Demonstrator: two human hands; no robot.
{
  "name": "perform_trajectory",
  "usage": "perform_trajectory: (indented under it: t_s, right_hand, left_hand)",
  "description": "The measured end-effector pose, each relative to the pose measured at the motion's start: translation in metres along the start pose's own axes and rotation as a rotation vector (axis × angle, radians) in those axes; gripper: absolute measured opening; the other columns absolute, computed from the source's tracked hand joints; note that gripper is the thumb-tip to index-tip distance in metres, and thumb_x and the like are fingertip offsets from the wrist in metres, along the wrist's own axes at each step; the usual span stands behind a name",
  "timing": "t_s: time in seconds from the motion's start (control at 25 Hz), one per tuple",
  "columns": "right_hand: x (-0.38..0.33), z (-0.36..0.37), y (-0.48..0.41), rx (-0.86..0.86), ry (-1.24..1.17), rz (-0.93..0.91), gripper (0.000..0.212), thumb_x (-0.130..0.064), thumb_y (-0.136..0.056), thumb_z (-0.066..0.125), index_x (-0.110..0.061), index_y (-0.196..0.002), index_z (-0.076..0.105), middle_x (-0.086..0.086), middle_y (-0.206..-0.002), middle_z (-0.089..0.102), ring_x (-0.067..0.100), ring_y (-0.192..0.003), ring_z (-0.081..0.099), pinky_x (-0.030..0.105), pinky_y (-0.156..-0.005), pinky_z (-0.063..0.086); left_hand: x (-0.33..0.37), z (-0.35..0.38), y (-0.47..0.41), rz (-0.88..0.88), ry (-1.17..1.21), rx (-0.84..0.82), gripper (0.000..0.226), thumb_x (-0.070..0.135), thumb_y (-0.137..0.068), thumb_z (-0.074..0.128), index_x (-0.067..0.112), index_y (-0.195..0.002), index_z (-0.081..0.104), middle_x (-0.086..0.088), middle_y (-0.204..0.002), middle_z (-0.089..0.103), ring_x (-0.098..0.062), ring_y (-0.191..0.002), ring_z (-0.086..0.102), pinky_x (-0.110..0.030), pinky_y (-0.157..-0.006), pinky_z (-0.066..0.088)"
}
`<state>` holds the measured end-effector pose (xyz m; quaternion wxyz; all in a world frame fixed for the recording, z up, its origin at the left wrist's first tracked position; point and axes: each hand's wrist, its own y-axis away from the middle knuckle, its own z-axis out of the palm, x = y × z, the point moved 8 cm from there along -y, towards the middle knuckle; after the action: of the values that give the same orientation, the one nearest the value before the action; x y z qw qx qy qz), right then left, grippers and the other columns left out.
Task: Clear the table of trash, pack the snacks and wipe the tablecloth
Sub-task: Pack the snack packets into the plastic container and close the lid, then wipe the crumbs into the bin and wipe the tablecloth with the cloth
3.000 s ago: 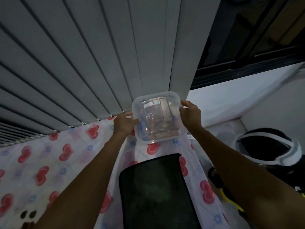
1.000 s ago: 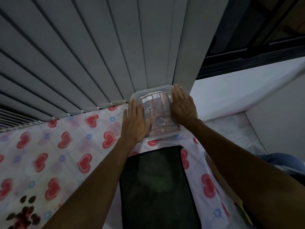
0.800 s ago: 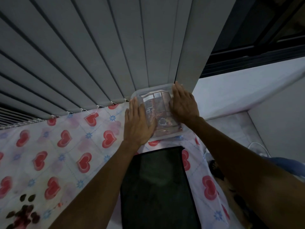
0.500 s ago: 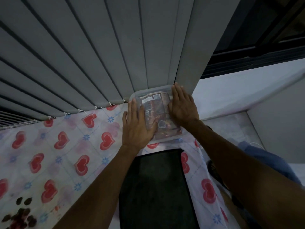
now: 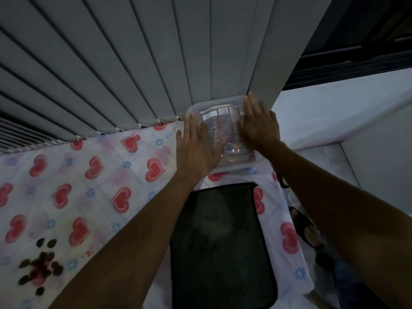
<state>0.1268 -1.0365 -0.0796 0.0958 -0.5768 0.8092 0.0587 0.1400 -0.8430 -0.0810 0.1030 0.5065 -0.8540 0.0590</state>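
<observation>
1. A clear plastic box (image 5: 225, 139) sits on the far end of the table, on the heart-print tablecloth (image 5: 93, 175), right at the foot of the grey vertical blinds (image 5: 156, 59).
2. Its clear lid is on top, and through it a dark reddish-brown snack packet (image 5: 223, 128) with a white label shows inside the box.
3. The left hand (image 5: 196, 148) lies flat, palm down, on the left side of the lid, fingers stretched out and pointing toward the blinds; it grasps nothing and only presses on the lid.
4. The right hand (image 5: 258, 126) lies flat in the same way on the right side of the lid, fingers spread, its fingertips reaching the far rim next to the blinds; it too grips nothing.
5. Both forearms reach in from the bottom of the view, one on each side.
6. A dark rectangular cloth (image 5: 220, 246) lies on the tablecloth between the forearms, just on the near side of the box.
7. At the lower left, a cluster of dark brown spots and a reddish stain (image 5: 40, 270) mark the tablecloth, well apart from the box.
8. To the right, beyond the table's edge, stand a white ledge (image 5: 345, 117) and a dark window frame (image 5: 356, 45) above it.
</observation>
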Motion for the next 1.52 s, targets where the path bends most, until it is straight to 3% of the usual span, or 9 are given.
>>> perform_trajectory:
  t_s: [0.12,0.28,0.4,0.52,0.76,0.96,1.12,1.36,1.52]
  right_hand:
    - [-0.017,-0.011,0.019,0.069,0.11,0.005,0.049,-0.038,-0.1,0.045,-0.009,-0.139,0.043,0.02,-0.147,0.046,0.04,-0.128,0.05,0.053,-0.099,0.049]
    - [-0.054,-0.017,0.067,0.122,0.209,-0.069,0.048,-0.042,-0.104,0.043,-0.004,-0.131,0.055,0.024,-0.129,0.061,0.04,-0.115,0.062,0.046,-0.093,0.052]
    - [-0.085,-0.036,0.112,0.246,0.21,-0.122,0.044,-0.039,-0.104,0.051,-0.001,-0.124,0.061,0.024,-0.117,0.067,0.039,-0.106,0.066,0.045,-0.087,0.055]
    - [-0.11,-0.041,0.166,0.255,0.155,-0.073,0.046,-0.042,-0.096,0.064,-0.008,-0.126,0.058,0.019,-0.122,0.067,0.036,-0.11,0.065,0.047,-0.094,0.054]
    - [-0.188,-0.007,0.269,0.019,0.095,-0.009,0.052,-0.044,-0.099,0.049,-0.012,-0.141,0.045,0.018,-0.142,0.051,0.036,-0.128,0.051,0.046,-0.102,0.047]
    - [-0.268,0.034,0.343,0.016,0.093,-0.188,0.045,-0.038,-0.1,0.047,-0.003,-0.127,0.059,0.021,-0.114,0.063,0.036,-0.096,0.061,0.041,-0.075,0.052]
    - [-0.33,0.082,0.397,-0.072,0.177,-0.34,0.05,-0.032,-0.109,0.027,0.002,-0.124,0.06,0.024,-0.117,0.065,0.04,-0.102,0.062,0.045,-0.084,0.053]
    - [-0.411,0.102,0.482,-0.113,-0.076,-0.479,0.021,-0.029,-0.098,0.056,-0.012,-0.107,0.062,0.006,-0.093,0.064,0.02,-0.08,0.057,0.029,-0.061,0.047]
    - [-0.431,0.144,0.538,-0.172,-0.158,-0.577,0.016,-0.022,-0.096,0.059,-0.008,-0.103,0.063,0.01,-0.094,0.066,0.026,-0.084,0.061,0.034,-0.062,0.051]
  left_hand:
    - [0.007,-0.009,0.008,0.038,-0.096,-0.005,0.088,0.068,-0.096,0.036,0.008,-0.158,0.024,-0.021,-0.168,0.016,-0.036,-0.155,0.019,-0.06,-0.12,0.025]
    - [0.01,-0.033,0.041,0.107,-0.139,0.07,0.069,0.057,-0.096,0.049,0.012,-0.148,0.044,-0.018,-0.153,0.046,-0.034,-0.136,0.051,-0.053,-0.105,0.045]
    - [-0.005,-0.051,0.08,0.143,-0.114,0.146,0.064,0.058,-0.097,0.044,0.012,-0.139,0.054,-0.015,-0.136,0.061,-0.03,-0.117,0.064,-0.046,-0.092,0.053]
    - [-0.03,-0.053,0.135,0.164,-0.138,0.155,0.068,0.062,-0.099,0.042,0.01,-0.14,0.057,-0.018,-0.142,0.06,-0.034,-0.124,0.062,-0.05,-0.098,0.052]
    - [-0.112,-0.049,0.249,0.056,-0.164,0.064,0.07,0.065,-0.095,0.041,0.013,-0.139,0.057,-0.018,-0.141,0.059,-0.034,-0.122,0.061,-0.048,-0.093,0.051]
    - [-0.187,-0.049,0.34,-0.026,-0.207,0.08,0.067,0.063,-0.093,0.047,0.009,-0.129,0.065,-0.02,-0.129,0.066,-0.036,-0.105,0.068,-0.047,-0.081,0.053]
    - [-0.241,-0.045,0.417,-0.134,-0.222,0.057,0.065,0.062,-0.094,0.047,0.009,-0.127,0.065,-0.019,-0.126,0.067,-0.034,-0.103,0.068,-0.044,-0.079,0.053]
    - [-0.287,-0.035,0.52,-0.321,-0.187,-0.055,0.057,0.059,-0.1,0.037,0.011,-0.123,0.057,-0.012,-0.114,0.064,-0.027,-0.095,0.063,-0.04,-0.075,0.054]
    - [-0.308,-0.01,0.585,-0.412,-0.116,-0.089,0.057,0.057,-0.1,0.042,0.01,-0.128,0.058,-0.014,-0.119,0.061,-0.031,-0.101,0.061,-0.043,-0.081,0.051]
